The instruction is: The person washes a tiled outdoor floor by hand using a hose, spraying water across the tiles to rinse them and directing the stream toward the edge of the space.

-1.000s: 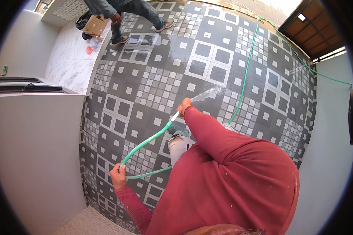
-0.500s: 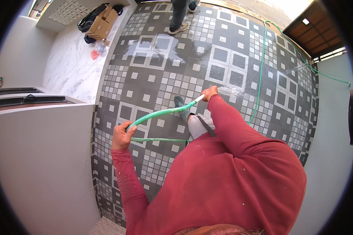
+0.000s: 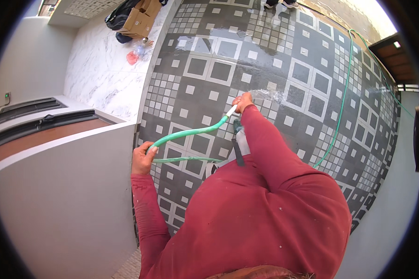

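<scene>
A green garden hose (image 3: 191, 132) bends across in front of me between my two hands. My right hand (image 3: 243, 101) is closed round its white end piece (image 3: 231, 110). Water (image 3: 265, 95) sprays out past those fingers toward the right, onto the tiles. Farther back along the hose, my left hand (image 3: 143, 157) grips it at the bend, thumb on top. From there the hose doubles back toward my body and passes out of sight behind my shirt. Beneath lies a wet floor of dark and light patterned tiles (image 3: 215, 95).
More green hose (image 3: 343, 102) runs along the floor at the right. On the left, a white marble ledge (image 3: 104, 79) bears a cardboard box (image 3: 137, 23), a black bag (image 3: 118, 16) and a red plastic bag (image 3: 132, 57). A low wall (image 3: 74, 181) stands near my left arm. Another person's shoes (image 3: 280, 4) show at the far edge.
The view has shifted, and the floor and ledge sit farther right in it. My right hand has moved slightly left with the hose end. The other person is now mostly out of view.
</scene>
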`<state>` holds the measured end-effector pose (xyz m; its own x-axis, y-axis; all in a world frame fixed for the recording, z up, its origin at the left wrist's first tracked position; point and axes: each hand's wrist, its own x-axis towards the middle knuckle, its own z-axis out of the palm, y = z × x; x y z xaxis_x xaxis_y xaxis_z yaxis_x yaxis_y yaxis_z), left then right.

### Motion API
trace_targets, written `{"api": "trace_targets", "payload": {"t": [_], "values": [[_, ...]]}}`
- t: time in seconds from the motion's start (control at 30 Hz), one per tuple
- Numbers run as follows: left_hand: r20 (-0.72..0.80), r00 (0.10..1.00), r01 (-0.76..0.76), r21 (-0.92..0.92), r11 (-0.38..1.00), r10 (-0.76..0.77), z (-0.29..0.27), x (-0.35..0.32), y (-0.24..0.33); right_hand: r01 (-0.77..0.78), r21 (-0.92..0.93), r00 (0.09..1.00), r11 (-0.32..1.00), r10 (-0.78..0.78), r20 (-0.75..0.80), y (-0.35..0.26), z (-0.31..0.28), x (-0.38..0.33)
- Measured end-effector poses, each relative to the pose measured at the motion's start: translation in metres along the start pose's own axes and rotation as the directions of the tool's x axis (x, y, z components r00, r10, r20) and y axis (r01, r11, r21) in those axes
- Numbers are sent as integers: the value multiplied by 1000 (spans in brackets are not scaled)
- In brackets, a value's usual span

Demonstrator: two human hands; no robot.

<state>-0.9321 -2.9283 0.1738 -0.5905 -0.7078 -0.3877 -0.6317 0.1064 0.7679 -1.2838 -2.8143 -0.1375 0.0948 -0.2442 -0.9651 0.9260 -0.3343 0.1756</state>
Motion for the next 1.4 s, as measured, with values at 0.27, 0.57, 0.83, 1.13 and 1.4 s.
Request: {"api": "trace_targets", "payload": {"t": [0.27, 0.57, 0.83, 1.13, 1.4], "values": [[-168, 986, -5, -149, 989, -20, -109, 15, -28, -79, -154, 985, 985, 101, 143, 102, 146, 0], [-193, 979, 79, 56, 995, -67, -178, 44, -79, 150, -133, 984, 980, -135, 114, 157, 222, 23], [1, 1000, 9, 79, 997, -9, -167, 116, -166, 361, -227, 878, 905, -412, -244, 124, 205, 86], [194, 959, 212, -8, 977, -206, -173, 136, -246, 485, -793, 672, 370, -738, 66, 116, 153, 249], [24, 916, 401, -74, 913, -401, -169, 122, -317, 530, -837, 690, 137, -643, 332, 191, 156, 435]]}}
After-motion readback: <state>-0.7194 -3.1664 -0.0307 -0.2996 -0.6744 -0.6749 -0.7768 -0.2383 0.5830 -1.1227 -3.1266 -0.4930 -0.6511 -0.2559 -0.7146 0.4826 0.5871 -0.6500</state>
